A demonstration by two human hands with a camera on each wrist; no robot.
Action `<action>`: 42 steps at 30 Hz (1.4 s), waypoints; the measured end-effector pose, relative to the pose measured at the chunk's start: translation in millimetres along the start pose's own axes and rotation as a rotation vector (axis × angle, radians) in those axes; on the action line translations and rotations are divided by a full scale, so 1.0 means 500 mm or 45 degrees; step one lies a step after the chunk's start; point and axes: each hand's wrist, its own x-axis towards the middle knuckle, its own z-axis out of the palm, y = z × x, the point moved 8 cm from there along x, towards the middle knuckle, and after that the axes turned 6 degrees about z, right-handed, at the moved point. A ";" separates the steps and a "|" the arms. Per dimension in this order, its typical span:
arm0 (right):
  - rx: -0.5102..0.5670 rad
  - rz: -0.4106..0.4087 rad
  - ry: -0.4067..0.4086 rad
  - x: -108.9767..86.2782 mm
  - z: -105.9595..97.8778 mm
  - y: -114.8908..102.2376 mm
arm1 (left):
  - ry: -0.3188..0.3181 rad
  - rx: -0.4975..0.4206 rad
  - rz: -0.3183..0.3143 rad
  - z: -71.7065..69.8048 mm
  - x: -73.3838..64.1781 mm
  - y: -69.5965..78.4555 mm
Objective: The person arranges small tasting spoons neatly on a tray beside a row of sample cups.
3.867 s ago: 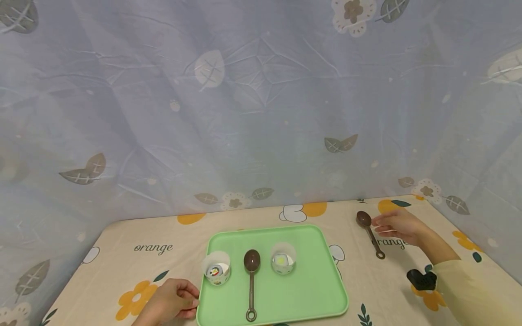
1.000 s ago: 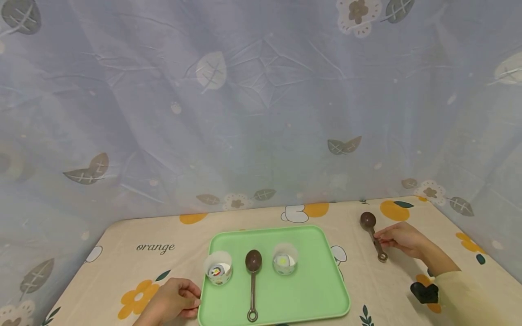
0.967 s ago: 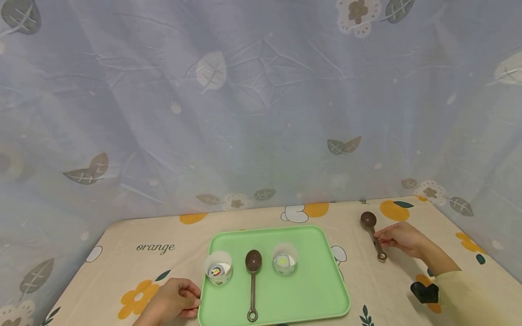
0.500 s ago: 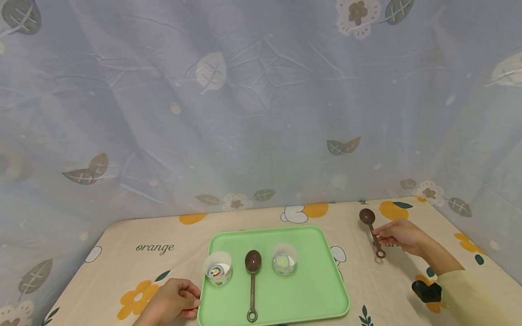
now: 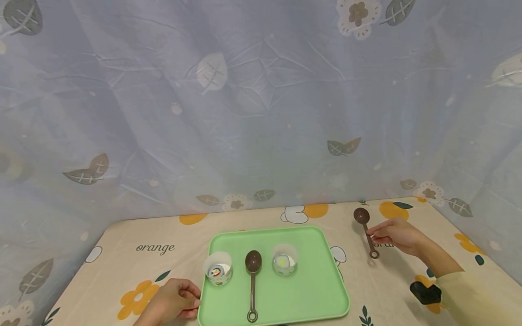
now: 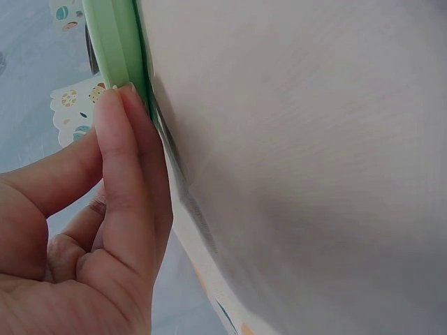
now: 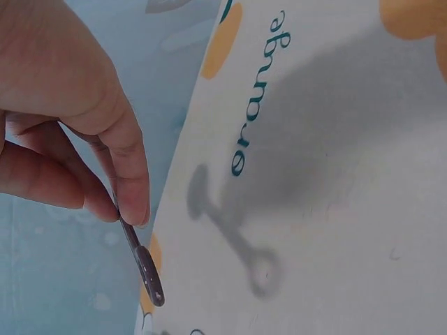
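My right hand (image 5: 397, 236) pinches a brown spoon (image 5: 361, 216) by its handle, bowl pointing away from me. In the right wrist view the spoon (image 7: 149, 276) is up off the cloth, its shadow falling apart from it. At the left, my left hand (image 5: 173, 299) grips the near left edge of a light green tray (image 5: 310, 294); the left wrist view has its fingertips (image 6: 115, 105) at the rim. On the tray lie a second brown spoon (image 5: 253, 261) and two small paper cups: one cup (image 5: 218, 269) left of that spoon, another cup (image 5: 284, 260) right of it.
The table bears a cream cloth (image 5: 163, 226) printed with oranges, flowers and lettering. A grey-blue leaf-patterned curtain (image 5: 261, 136) stands behind and at both sides. A black object (image 5: 425, 293) sits at the right wrist, beside the yellow sleeve (image 5: 469, 294).
Several seconds ago the right hand was beside the spoon lying on the cloth. Since then it has taken the handle, raised the spoon and shifted it slightly left. The left hand stays at the tray.
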 end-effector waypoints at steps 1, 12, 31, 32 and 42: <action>-0.005 -0.004 -0.004 -0.001 0.003 -0.002 | 0.000 -0.003 -0.001 0.000 0.000 0.000; -0.054 -0.040 -0.064 -0.008 0.043 -0.028 | 0.017 0.000 -0.022 0.000 0.001 -0.003; -0.014 -0.067 -0.201 -0.011 0.115 -0.056 | 0.008 -0.016 -0.020 0.000 0.001 -0.003; -0.015 -0.066 -0.202 -0.010 0.118 -0.056 | 0.004 -0.019 -0.014 0.000 0.000 -0.002; -0.003 -0.046 -0.228 -0.014 0.161 -0.057 | -0.001 -0.020 -0.003 0.001 -0.001 0.000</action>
